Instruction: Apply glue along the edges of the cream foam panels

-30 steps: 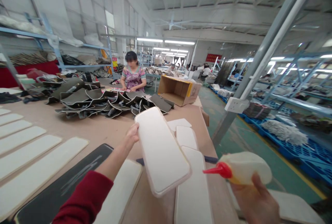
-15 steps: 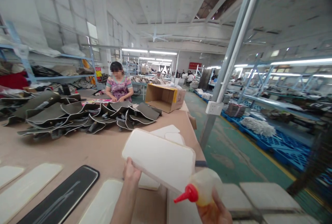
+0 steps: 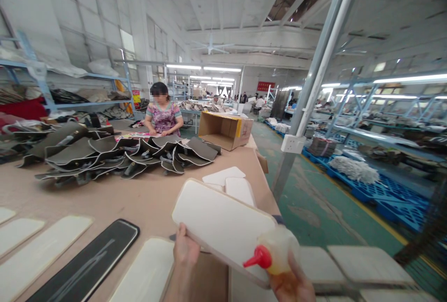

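Note:
A white panel with rounded corners (image 3: 220, 223) is held tilted above the table's near right part. My left hand (image 3: 186, 248) grips its lower left edge, thumb on top. In my right hand (image 3: 291, 276) is a translucent squeeze bottle (image 3: 281, 248) with a red nozzle pointing left over the panel's right end. Whether my right fingers also touch the panel is hidden. A black panel with pale streaks (image 3: 91, 260) lies on the table (image 3: 139, 204), with a white panel (image 3: 145, 269) beside it. More white panels (image 3: 240, 190) lie beyond the held one.
Dark grey pieces with pale edges (image 3: 122, 155) are heaped across the table's far side. An open cardboard box (image 3: 226, 129) stands at the far right edge. A person (image 3: 162, 111) works behind the heap. A metal post (image 3: 310, 78) rises at the right, near stacked panels (image 3: 370, 264).
The held panel and my left hand have shifted slightly right and down in view. The bottle has moved slightly right. Both hands keep their holds, and the whole view has shifted a little.

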Tool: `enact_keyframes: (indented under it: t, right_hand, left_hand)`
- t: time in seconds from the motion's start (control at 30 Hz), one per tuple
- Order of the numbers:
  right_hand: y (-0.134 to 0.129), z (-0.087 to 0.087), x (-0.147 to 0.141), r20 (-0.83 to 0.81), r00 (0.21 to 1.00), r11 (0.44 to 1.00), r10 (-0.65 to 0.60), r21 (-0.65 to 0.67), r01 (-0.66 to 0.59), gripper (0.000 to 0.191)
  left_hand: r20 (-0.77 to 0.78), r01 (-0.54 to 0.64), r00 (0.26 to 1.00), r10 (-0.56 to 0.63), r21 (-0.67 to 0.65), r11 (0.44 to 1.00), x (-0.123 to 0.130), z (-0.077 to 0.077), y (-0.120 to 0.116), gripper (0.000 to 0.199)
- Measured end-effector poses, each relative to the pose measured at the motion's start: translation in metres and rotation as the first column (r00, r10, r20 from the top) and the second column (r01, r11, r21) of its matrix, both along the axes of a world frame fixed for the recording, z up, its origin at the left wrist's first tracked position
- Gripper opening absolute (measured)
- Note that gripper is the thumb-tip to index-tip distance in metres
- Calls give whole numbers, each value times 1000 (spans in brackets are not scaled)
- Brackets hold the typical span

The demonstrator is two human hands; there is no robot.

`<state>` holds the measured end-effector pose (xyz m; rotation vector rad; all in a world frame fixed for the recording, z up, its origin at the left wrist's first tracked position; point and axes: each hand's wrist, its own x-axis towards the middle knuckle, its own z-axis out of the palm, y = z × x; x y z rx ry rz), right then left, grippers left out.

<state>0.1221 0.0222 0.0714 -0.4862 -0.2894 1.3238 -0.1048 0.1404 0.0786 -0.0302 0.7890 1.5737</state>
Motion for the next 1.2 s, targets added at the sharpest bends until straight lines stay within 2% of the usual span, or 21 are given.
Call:
enact_keyframes:
  t: [0.07,0.17,0.23,0.3,0.37,0.43,0.47,0.5,0.53,0.57,0.6,0.67,0.73,0.77,0.83,0.87,0.93,1.03,1.1,1.2]
  right_hand:
    - [0,-6,4,-61,997,999,-49,-4,49,37]
    - [-2,-14,10,-128,987,995,-95,-31,92,49]
    - [-3,-19,11,-151,981,992,-120,-55,113,54]
    - [-3,-23,9,-167,972,985,-163,-80,151,58]
    - [-2,-26,9,-174,962,974,-211,-115,193,60]
    - [-2,-30,10,-170,956,966,-238,-141,215,57]
    - [-2,-32,12,-164,958,966,-237,-146,214,56]
    - [-2,-34,14,-155,961,968,-229,-142,208,54]
    - [-3,-36,16,-146,965,971,-217,-134,198,52]
    - [-4,-38,17,-136,970,974,-203,-126,186,49]
    - [-5,-41,18,-125,974,978,-187,-119,172,47]
    - [-6,-45,19,-103,982,983,-161,-110,149,43]
    - [-7,-49,18,-88,986,986,-143,-103,133,40]
    - [-7,-50,18,-85,987,987,-139,-98,131,38]
    - [-7,-51,18,-91,985,986,-150,-85,142,33]
    - [-7,-51,19,-98,982,985,-161,-79,154,31]
    - [-7,-49,20,-110,978,982,-180,-72,173,29]
    - [-8,-46,21,-109,977,981,-183,-79,175,30]
    - [-13,-41,21,-100,977,979,-190,-88,182,29]
    - [-27,-22,27,-80,974,973,-212,-106,203,28]
  left_hand:
    - [88,119,989,-120,20,993,0,-5,-6,26]
    - [205,260,943,-261,33,965,-8,-20,-12,21]
    - [262,279,926,-272,12,960,-18,-34,-15,17]
    - [260,222,944,-203,-44,974,-31,-46,-16,14]
    - [148,122,984,-102,-129,984,-42,-52,-15,13]
    - [-105,-23,994,10,-123,992,-48,-48,-12,13]
    - [-256,-67,965,50,-57,996,-46,-42,-11,17]
    - [-403,-60,912,75,51,997,-42,-34,-8,25]
    - [-528,17,846,75,167,986,-34,-24,-5,35]
    - [-633,177,774,16,241,954,-23,-12,-2,43]
    - [-721,359,691,-55,277,891,-11,0,2,49]
    - [-846,629,529,-70,335,701,17,21,13,56]
    - [-936,797,351,-12,292,530,41,36,26,61]
    - [-965,851,261,20,240,468,51,40,32,59]
    - [-994,920,94,51,106,378,65,43,42,52]
    - [-998,939,26,49,41,342,70,42,46,48]
    - [-997,959,-62,46,-47,280,75,37,51,44]
    - [-992,960,-123,38,-109,257,77,31,51,42]
    - [-988,958,-152,14,-144,248,75,32,49,39]
    - [-983,960,-183,13,-176,218,64,48,49,37]
